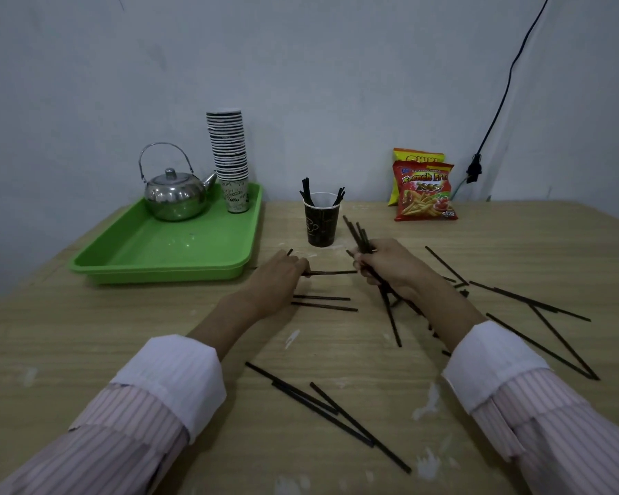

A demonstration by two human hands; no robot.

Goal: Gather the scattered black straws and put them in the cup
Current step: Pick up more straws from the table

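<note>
A dark paper cup (321,225) stands upright at the table's middle back, with several black straws leaning inside it. My right hand (386,260) is closed around a bundle of black straws (358,234) just right of the cup; the bundle sticks out above and below the fist. My left hand (283,271) pinches the end of a single black straw (331,272) lying flat in front of the cup. Two straws (324,303) lie just below that hand. More loose straws lie at the front middle (322,405) and on the right (536,303).
A green tray (151,251) at the back left carries a steel teapot (176,194) and a tall stack of paper cups (229,155). Two snack bags (424,191) lean on the wall at the back right. A black cable (497,108) hangs down the wall.
</note>
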